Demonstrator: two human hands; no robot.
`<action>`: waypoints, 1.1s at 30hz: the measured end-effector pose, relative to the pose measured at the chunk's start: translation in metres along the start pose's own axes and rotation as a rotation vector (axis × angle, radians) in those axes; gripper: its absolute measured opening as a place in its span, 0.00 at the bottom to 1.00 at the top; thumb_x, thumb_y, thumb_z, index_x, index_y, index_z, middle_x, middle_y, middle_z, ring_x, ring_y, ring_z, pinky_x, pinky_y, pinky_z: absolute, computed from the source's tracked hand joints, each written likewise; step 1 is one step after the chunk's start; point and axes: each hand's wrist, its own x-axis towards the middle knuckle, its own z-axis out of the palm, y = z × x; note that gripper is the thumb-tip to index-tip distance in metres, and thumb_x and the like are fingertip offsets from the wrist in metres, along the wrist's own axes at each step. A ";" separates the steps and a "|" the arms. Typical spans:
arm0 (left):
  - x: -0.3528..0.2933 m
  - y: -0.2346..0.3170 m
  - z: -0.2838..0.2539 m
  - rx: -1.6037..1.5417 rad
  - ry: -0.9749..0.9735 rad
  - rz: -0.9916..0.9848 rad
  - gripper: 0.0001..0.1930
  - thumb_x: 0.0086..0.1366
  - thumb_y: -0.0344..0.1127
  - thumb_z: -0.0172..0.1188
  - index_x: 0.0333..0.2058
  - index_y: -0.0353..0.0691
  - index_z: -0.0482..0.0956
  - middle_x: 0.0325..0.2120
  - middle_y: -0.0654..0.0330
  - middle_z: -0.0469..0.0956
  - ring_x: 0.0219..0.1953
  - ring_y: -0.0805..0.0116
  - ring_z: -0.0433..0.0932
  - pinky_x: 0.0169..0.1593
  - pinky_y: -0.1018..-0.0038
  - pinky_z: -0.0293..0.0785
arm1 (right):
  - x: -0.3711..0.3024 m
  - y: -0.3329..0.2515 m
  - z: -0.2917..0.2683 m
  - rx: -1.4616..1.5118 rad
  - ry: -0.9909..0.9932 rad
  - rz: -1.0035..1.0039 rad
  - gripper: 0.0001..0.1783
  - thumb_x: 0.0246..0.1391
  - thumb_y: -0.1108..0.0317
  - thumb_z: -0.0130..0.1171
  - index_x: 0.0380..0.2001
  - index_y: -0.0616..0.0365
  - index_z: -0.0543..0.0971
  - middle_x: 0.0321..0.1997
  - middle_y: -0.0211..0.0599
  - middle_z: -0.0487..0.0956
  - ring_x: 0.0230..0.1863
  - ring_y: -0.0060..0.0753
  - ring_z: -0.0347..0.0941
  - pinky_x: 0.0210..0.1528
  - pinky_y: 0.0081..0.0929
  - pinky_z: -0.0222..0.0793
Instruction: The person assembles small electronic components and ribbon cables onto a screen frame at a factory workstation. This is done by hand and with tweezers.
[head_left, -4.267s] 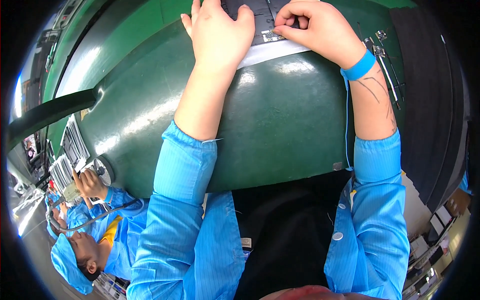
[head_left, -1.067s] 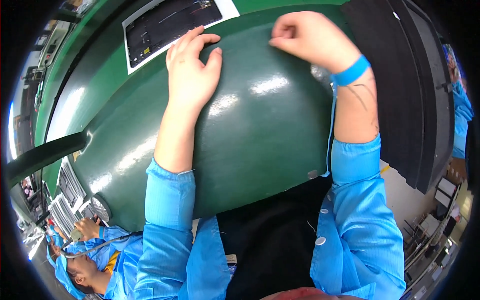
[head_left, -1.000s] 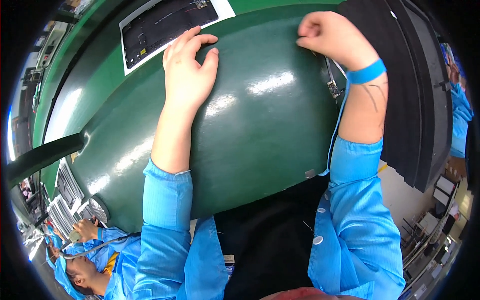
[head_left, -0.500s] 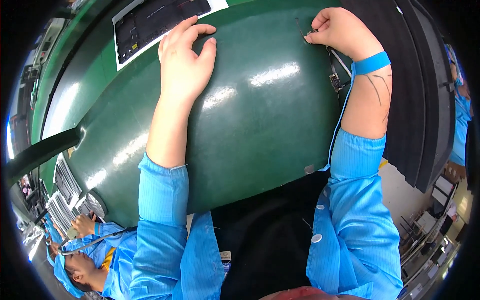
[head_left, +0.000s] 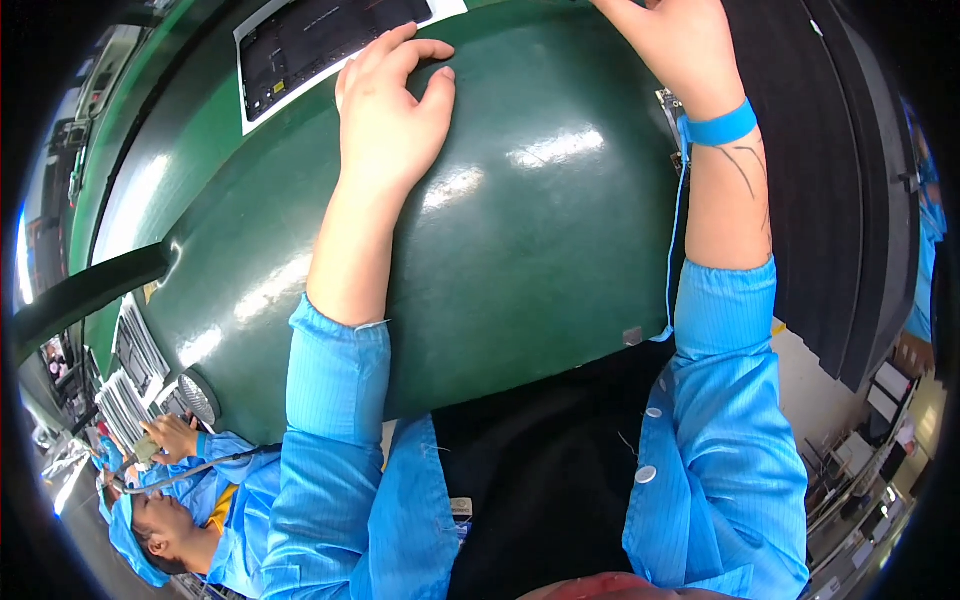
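Observation:
My left hand (head_left: 395,120) rests on the green mat (head_left: 520,270) with its fingers apart and nothing in them. Its fingertips reach the edge of a flat black device casing (head_left: 310,50) that lies on a white sheet. At the top edge of the picture my right hand (head_left: 685,50) is partly cut off. Its thumb and fingers come together there; a small dark bit shows by the thumb, too cut off to name. Beside the right wrist lies a small circuit board (head_left: 668,102), partly covered by the blue wrist strap (head_left: 720,127).
The strap's blue cord (head_left: 673,260) runs down to the mat's near edge. A black ridged surface (head_left: 810,200) borders the mat on the right. At lower left a co-worker in blue (head_left: 175,520) handles something near a stack of thin panels (head_left: 125,400). A dark tube (head_left: 95,285) juts in from the left.
My right hand has moved up and away with the small wired part it pinched, its fingertips leaving the picture. More of the small board by the wrist shows. My left hand stays by the casing.

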 end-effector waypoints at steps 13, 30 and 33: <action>0.003 -0.005 -0.006 -0.324 0.042 -0.150 0.10 0.65 0.39 0.64 0.43 0.45 0.87 0.46 0.56 0.85 0.57 0.61 0.79 0.71 0.58 0.56 | -0.015 -0.002 0.047 0.492 -0.313 0.301 0.14 0.62 0.76 0.63 0.50 0.67 0.82 0.38 0.35 0.85 0.38 0.23 0.80 0.42 0.19 0.76; 0.000 0.004 -0.008 -0.392 -0.022 -0.162 0.07 0.63 0.37 0.66 0.38 0.45 0.86 0.28 0.68 0.86 0.37 0.71 0.85 0.70 0.57 0.57 | -0.018 0.016 0.068 0.692 -0.494 0.342 0.21 0.59 0.86 0.55 0.56 0.71 0.75 0.46 0.45 0.83 0.47 0.33 0.82 0.53 0.26 0.80; 0.000 0.003 -0.012 -0.381 -0.023 -0.171 0.09 0.64 0.34 0.66 0.41 0.41 0.86 0.30 0.65 0.86 0.36 0.74 0.83 0.56 0.70 0.69 | -0.019 0.014 0.070 0.649 -0.484 0.353 0.19 0.58 0.85 0.55 0.54 0.70 0.76 0.45 0.44 0.83 0.46 0.32 0.83 0.53 0.26 0.79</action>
